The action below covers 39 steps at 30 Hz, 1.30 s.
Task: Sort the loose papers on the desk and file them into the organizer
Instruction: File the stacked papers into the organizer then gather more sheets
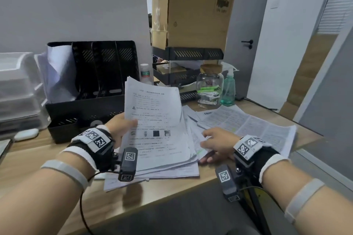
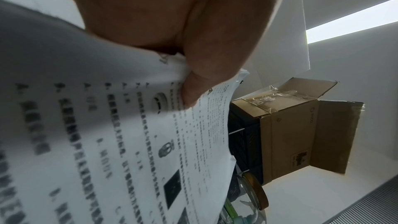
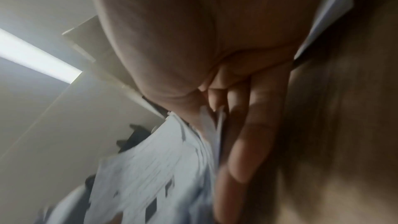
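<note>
A stack of printed papers stands tilted up from the wooden desk. My left hand grips its left edge, thumb on the top sheet. At the stack's right edge my right hand pinches some lower sheets, thumb above and fingers underneath. More loose sheets lie spread to the right. The black file organizer stands behind the stack, with white paper in its leftmost slot.
A glass jar and a green spray bottle stand behind the loose sheets. A black tiered tray carries a cardboard box. White drawers sit at far left. A small white bottle stands beside the organizer.
</note>
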Each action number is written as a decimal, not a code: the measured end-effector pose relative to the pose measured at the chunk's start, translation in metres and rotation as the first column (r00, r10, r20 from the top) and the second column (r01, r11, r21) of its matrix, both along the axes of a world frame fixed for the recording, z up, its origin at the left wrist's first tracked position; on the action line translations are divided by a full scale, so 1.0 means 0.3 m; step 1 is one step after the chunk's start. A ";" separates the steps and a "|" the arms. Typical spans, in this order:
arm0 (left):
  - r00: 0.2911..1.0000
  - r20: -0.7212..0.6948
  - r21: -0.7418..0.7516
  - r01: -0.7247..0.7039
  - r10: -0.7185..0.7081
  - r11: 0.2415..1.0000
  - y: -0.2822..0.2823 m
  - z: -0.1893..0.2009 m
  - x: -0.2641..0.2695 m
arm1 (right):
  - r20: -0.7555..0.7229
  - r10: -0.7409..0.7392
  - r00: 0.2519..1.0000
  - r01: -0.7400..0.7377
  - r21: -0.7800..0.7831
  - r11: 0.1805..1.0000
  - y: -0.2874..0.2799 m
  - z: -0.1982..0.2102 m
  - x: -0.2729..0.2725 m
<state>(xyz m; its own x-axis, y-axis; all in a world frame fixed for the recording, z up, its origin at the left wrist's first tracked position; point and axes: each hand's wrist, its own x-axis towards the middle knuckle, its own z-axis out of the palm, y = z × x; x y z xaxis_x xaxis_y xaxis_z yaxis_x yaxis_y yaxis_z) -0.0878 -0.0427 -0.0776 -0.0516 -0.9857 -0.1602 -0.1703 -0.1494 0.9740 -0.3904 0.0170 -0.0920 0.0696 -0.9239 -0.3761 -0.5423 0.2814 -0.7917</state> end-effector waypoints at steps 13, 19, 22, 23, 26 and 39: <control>0.973 0.215 0.078 -0.097 0.078 0.992 -0.069 -0.012 -0.048 | -0.733 0.000 0.680 -0.021 -0.020 1.000 -0.063 -0.020 -0.270; 0.976 0.209 0.047 -0.076 0.065 0.996 -0.073 0.009 -0.064 | -0.703 -0.074 0.707 0.067 -0.038 0.997 -0.043 -0.013 -0.330; 0.999 0.046 -0.002 0.027 -0.026 1.000 -0.044 0.033 -0.065 | -0.594 -0.139 0.792 0.073 -0.134 0.988 -0.035 0.031 -0.289; 0.998 -0.013 -0.027 0.058 -0.058 0.998 -0.032 0.050 -0.065 | -0.531 -0.156 0.833 0.054 -0.202 0.978 -0.033 0.054 -0.260; 0.988 -0.132 -0.151 0.056 -0.076 0.987 0.003 0.114 -0.069 | -0.293 -0.100 0.951 -0.016 -0.371 0.928 -0.050 0.133 -0.139; 0.968 -0.216 -0.425 0.020 -0.124 0.905 0.115 0.116 -0.008 | 0.309 0.196 0.931 0.108 -0.744 0.659 -0.119 0.199 0.252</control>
<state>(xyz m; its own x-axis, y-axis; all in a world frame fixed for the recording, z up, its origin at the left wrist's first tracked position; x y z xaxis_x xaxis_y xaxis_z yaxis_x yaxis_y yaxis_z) -0.0900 -0.0080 -0.0429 -0.1099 -0.9508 0.2896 0.0740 0.2827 0.9563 -0.3148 -0.0186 -0.0323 0.0961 -0.8685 0.4863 -0.1975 -0.4955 -0.8459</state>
